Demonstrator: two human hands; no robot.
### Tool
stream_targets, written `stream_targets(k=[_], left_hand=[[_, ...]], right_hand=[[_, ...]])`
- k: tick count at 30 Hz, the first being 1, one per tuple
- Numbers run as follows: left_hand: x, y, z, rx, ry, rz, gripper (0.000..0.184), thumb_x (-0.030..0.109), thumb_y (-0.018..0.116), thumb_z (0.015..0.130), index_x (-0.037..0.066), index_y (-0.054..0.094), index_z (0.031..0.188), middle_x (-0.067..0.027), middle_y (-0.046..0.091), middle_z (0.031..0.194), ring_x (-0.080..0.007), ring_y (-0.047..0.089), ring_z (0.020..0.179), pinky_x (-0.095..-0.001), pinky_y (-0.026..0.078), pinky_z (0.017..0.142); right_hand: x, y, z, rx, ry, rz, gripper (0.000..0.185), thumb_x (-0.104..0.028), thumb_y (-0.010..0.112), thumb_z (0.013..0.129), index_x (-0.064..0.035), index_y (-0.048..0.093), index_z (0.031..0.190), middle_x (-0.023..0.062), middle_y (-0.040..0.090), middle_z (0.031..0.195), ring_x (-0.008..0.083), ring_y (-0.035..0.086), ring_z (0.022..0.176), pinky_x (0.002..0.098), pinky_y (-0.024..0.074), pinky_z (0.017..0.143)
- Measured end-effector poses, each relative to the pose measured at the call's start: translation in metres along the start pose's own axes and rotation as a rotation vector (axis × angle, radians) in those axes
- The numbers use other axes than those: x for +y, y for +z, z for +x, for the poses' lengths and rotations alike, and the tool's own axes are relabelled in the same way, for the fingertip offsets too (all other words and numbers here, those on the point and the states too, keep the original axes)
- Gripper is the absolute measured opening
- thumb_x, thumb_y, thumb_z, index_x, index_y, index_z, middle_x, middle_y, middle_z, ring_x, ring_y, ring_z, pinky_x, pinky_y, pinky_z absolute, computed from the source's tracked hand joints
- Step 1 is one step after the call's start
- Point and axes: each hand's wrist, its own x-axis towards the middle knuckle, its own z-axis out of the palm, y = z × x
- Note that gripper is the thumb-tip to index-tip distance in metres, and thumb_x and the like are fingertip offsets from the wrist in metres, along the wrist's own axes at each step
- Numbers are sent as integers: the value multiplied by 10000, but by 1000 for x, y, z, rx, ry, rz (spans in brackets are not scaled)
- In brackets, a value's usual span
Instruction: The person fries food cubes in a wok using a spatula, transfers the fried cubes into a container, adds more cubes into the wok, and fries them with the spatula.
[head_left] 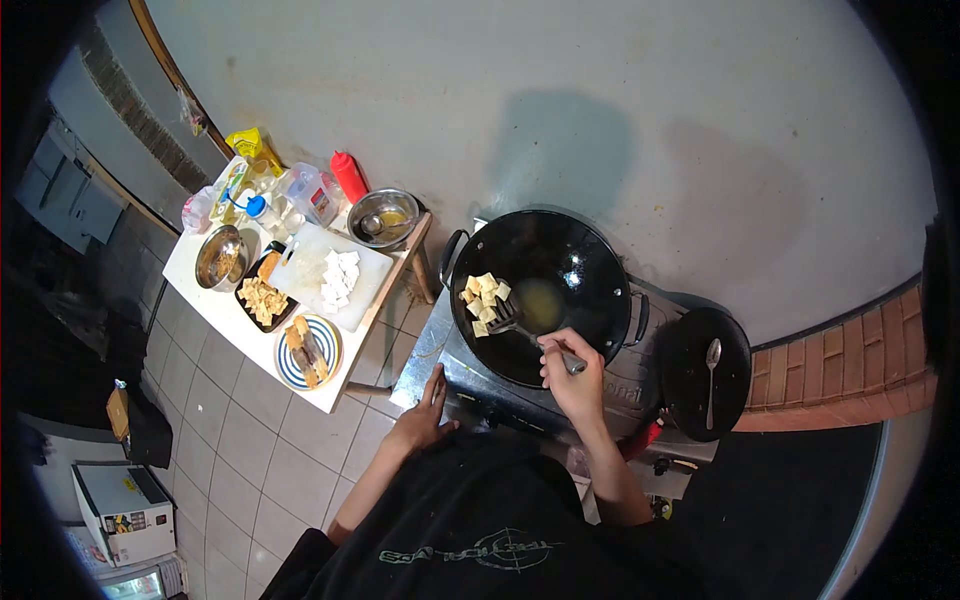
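My right hand (575, 378) is wrapped round the handle of a slotted spatula (507, 318). The spatula's head is inside a large black wok (600, 260) on the stove, against a cluster of pale cubes (484, 297) on the wok's left wall. They look like fried tofu or bread, I cannot tell which. A small pool of yellowish oil (541, 304) lies in the wok's bottom. My left hand (424, 418) is at the front left corner of the metal stove (470, 372), fingers stretched out and holding nothing.
Right of the wok, a spoon (712, 375) lies on a round black pan or lid (685, 365). A side table (325, 392) at left carries a cutting board (305, 262) with white pieces, a striped plate (283, 365), a metal bowl (384, 205) and a red bottle (348, 176).
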Motion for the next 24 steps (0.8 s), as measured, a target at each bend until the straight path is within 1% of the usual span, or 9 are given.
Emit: stream_targets(k=[5,7,8,10,11,13,14,18,24], left_hand=[[-2,4,1,14,14,-2,903,410,600,898,-62,105,1489,-132,-190,1575,-383,331,1372,-434,397,1077],[-4,5,2,13,12,5,913,410,603,896,-60,93,1490,-134,-190,1575,-387,338,1367,-438,402,1072],[-5,6,2,14,12,4,913,410,603,896,-60,93,1490,-134,-190,1575,-387,338,1367,-438,402,1072],[-5,7,2,24,19,5,918,410,604,895,-59,86,1491,-131,-189,1576,-388,350,1360,-441,407,1066],[-5,7,2,24,19,5,918,410,604,895,-59,86,1491,-131,-189,1576,-388,350,1360,-441,407,1066],[-4,5,1,20,12,0,917,413,603,896,-59,88,1491,-125,-191,1576,-387,369,1349,-441,412,1062],[-4,6,2,20,13,0,917,413,603,896,-59,88,1491,-125,-191,1576,-387,369,1349,-441,412,1062],[-3,4,1,16,5,-14,913,414,604,895,-60,98,1490,-122,-194,1576,-390,385,1337,-439,413,1061],[-5,5,2,17,16,15,909,411,599,898,-67,99,1487,-133,-204,1571,-392,382,1338,-443,415,1058]], right_hand=[[-6,2,0,-1,-9,23,138,-71,538,945,10,648,925,29,587,700,58,547,558,207,453,468],[-5,1,2,-13,91,133,148,-78,529,950,22,638,940,54,594,716,73,556,554,217,469,469],[-1,0,5,-14,90,132,148,-78,529,950,22,638,940,54,594,716,73,556,554,217,469,469],[13,-6,12,-22,128,290,147,-85,535,948,8,649,944,62,603,710,89,581,571,232,490,466],[16,-9,14,-23,127,290,147,-85,535,948,8,649,944,62,603,710,89,581,571,232,490,466],[19,-15,17,-32,185,407,188,-114,522,962,32,641,954,84,603,716,101,585,576,251,505,465],[21,-18,18,-40,196,409,211,-140,517,970,31,640,956,93,608,723,111,594,584,261,513,475],[23,-25,20,-34,176,441,210,-138,510,971,29,639,964,93,607,723,114,596,591,264,518,487],[25,-36,28,-24,161,383,200,-116,502,970,31,637,964,92,605,735,116,594,595,264,518,489]])
